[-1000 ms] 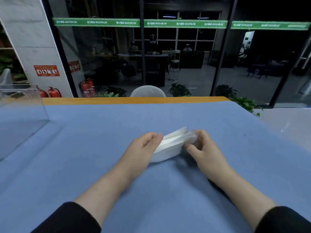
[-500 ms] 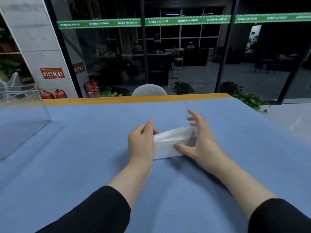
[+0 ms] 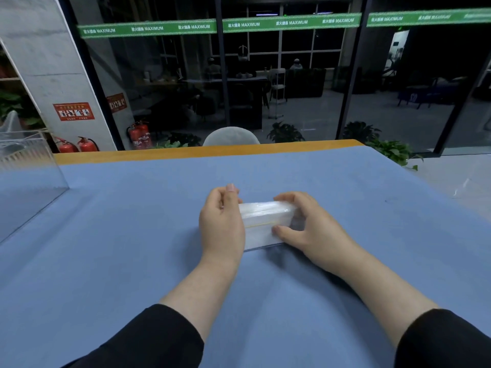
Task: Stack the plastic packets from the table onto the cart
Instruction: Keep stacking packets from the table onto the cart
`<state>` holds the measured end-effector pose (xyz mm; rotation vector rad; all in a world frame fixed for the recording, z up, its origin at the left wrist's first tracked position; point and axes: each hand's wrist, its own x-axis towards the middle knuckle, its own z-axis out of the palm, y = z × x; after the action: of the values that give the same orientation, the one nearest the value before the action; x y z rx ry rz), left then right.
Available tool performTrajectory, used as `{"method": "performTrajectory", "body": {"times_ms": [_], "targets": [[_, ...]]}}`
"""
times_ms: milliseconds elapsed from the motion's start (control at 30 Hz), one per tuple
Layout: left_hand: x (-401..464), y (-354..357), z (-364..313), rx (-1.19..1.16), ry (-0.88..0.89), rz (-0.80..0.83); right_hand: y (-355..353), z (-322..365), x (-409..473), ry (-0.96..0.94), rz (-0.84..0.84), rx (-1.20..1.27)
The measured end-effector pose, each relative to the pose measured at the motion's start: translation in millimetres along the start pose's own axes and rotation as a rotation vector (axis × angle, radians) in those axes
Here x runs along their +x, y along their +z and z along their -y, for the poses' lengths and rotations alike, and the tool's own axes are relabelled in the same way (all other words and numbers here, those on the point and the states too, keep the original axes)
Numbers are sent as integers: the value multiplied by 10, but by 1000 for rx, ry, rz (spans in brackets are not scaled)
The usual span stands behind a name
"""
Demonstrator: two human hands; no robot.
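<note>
Packets: a small stack of clear plastic packets [image 3: 265, 221] is sitting on the table near its middle, squared into a neat block; the film is glossy and milky-white where the layers overlap, and a thin yellowish line is running across the near face.
Left hand: the left hand [image 3: 221, 221] is wrapping around the left end of the stack, fingers curled over the top and far side, so its grip is closing on the packets.
Right hand: the right hand [image 3: 312, 224] is clasping the right end, fingers arching over the top edge while the thumb [image 3: 281, 231] is pressing the near face; its grip is also clamped on the packets.
Sleeves: both forearms are showing bare, with black sleeves [image 3: 148, 341] pushed back toward the elbows.
Table: the table [image 3: 119, 248] is wearing a smooth blue cloth with a soft matte weave; a strip of orange-tan wood [image 3: 186, 152] is showing along the far edge.
Clear box: a transparent hard-plastic box [image 3: 26, 176] with flat walls is standing on the cloth at the far left, well apart from the hands.
Chair: the rounded grey back of a chair [image 3: 230, 136] is peeking up just behind the table's far edge.
Background: dark glass panels with a green banner [image 3: 239, 25] are reflecting the room, and red fire extinguishers [image 3: 139, 135] are standing by a pale stone pillar.
</note>
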<state>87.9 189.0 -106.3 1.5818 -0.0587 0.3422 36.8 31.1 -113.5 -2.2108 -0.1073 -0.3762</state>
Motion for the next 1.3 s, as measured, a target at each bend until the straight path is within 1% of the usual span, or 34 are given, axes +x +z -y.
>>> {"method": "performTrajectory", "body": {"times_ms": [100, 133, 200, 267, 300, 333, 400, 500, 600, 733, 867, 1000, 1067, 1167, 1233, 1300], "targets": [[-38, 35, 19, 134, 20, 128, 15, -4, -9, 14, 54, -11], [-45, 43, 19, 157, 25, 147, 19, -8, -10, 21, 55, -9], [-44, 36, 7, 101, -4, 143, 16, 2, -21, 27, 43, -5], [-27, -6, -14, -18, -76, 106, 4, 35, -52, 13, 9, -6], [-19, -48, -36, -76, -106, 110, -4, 58, -74, 5, -18, -10], [0, -90, -35, -128, -116, 149, -19, 88, -99, 2, -50, -10], [2, -174, -42, -147, -79, 321, -91, 172, -149, 1, -123, 2], [-40, -245, -88, 32, 28, 568, -284, 312, -262, 5, -205, 22], [-126, -192, -203, 42, 56, 711, -484, 424, -519, 39, -233, 32], [-441, -28, -579, 72, 172, 924, -785, 569, -1088, 125, -328, 22], [-1075, 376, -995, 125, 341, 1116, -1150, 548, -2001, 225, -541, 24], [-2103, 859, -1254, 42, 366, 1373, -1574, 592, -3214, 364, -726, -35], [-2631, 1062, -1292, 56, 364, 1503, -1786, 624, -3806, 453, -732, -152], [-3355, 1326, -1252, 107, 351, 1658, -2037, 583, -4557, 636, -642, -280], [-3770, 1515, -1184, 130, 352, 1747, -2142, 517, -4938, 721, -594, -334], [-4110, 1694, -1088, 146, 298, 1813, -2199, 425, -5226, 762, -606, -339]]}}
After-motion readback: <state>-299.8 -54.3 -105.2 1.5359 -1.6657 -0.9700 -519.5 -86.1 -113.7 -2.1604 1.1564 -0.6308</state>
